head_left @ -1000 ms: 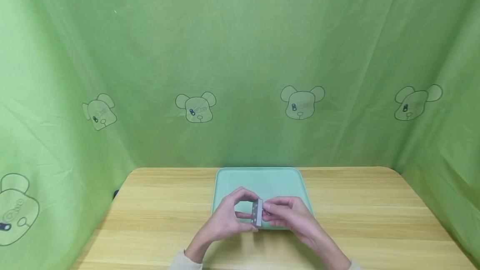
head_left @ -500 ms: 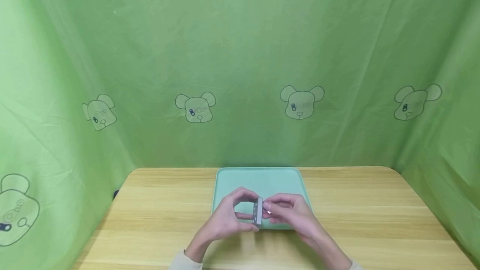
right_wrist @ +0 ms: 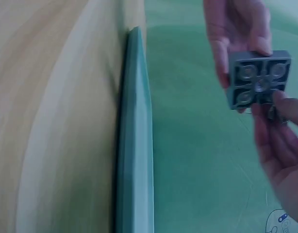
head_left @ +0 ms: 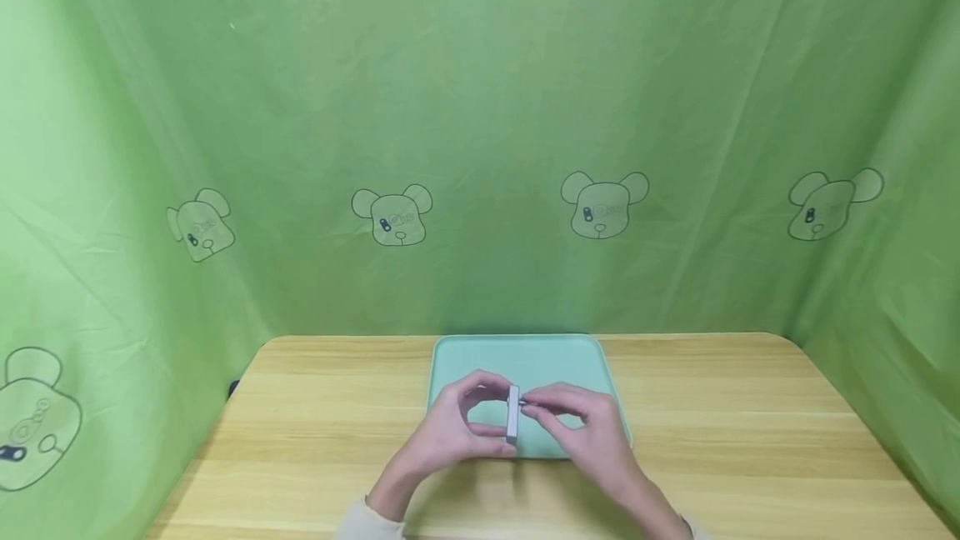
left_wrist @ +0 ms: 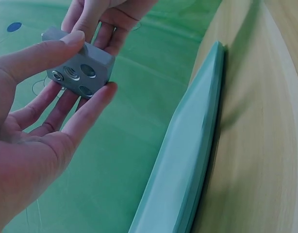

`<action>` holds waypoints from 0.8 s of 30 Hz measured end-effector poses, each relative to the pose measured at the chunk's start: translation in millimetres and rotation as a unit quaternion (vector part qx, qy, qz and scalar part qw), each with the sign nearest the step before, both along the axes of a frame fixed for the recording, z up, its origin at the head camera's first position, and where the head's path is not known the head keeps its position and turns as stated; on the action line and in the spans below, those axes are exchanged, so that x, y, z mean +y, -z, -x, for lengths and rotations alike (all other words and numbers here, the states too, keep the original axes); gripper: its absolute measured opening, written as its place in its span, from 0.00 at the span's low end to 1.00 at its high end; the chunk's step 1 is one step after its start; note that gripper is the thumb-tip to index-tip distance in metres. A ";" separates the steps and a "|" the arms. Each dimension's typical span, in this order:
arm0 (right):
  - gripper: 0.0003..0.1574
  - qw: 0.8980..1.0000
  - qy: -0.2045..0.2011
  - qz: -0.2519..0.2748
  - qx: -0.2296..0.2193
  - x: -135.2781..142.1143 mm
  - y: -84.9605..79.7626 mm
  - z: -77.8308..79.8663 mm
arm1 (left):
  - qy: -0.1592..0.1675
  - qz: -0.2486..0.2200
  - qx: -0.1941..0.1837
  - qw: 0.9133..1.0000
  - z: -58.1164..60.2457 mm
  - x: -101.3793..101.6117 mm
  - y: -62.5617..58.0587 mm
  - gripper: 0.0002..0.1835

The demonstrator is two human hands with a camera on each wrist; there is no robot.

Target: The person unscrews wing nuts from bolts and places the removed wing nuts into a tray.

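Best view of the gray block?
Left wrist: the gray block is sharpest, its holes clear. Right wrist shows its ribbed opposite face, dimmer, a corner behind the right hand; head shows mainly a narrow edge.

Left hand (head_left: pixel 450 432) and right hand (head_left: pixel 596 432) raised above the near edge of the tray (head_left: pixel 540 442), facing each other. Left: thumb and fingers bowed in a wide C, gripping, thumb nearer the body. Right: thumb and fingertips pinched, just beside left's fingertips. Left forearm (head_left: pixel 396 492) and right forearm (head_left: pixel 651 508) angle inward.
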State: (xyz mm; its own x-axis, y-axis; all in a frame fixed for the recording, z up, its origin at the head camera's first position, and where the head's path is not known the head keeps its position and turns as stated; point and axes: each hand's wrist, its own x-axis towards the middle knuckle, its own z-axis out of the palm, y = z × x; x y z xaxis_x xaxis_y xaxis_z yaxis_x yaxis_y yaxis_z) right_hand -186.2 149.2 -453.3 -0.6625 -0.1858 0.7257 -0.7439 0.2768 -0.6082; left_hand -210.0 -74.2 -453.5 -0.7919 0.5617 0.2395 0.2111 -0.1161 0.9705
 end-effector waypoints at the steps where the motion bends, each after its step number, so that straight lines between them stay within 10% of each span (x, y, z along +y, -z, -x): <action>1: 0.14 0.999 -0.001 -0.008 0.046 -0.2 1.1 2.0 | 0.001 -0.003 -0.004 1.000 0.3 -0.3 -0.1 0.36; 7: 0.10 0.959 0.004 -0.051 0.277 -4.4 -2.2 9.7 | 0.011 -0.020 -0.025 0.999 0.2 -1.6 -2.8 0.36; 15: 0.14 0.903 0.047 -0.104 0.414 -6.0 -16.1 7.9 | 0.031 -0.040 -0.023 0.998 0.4 -2.5 -3.5 0.36; 24: 0.13 0.916 0.027 -0.083 0.391 -6.1 -14.3 8.6 | 0.025 -0.037 -0.022 0.999 -0.3 -2.2 -3.7 0.36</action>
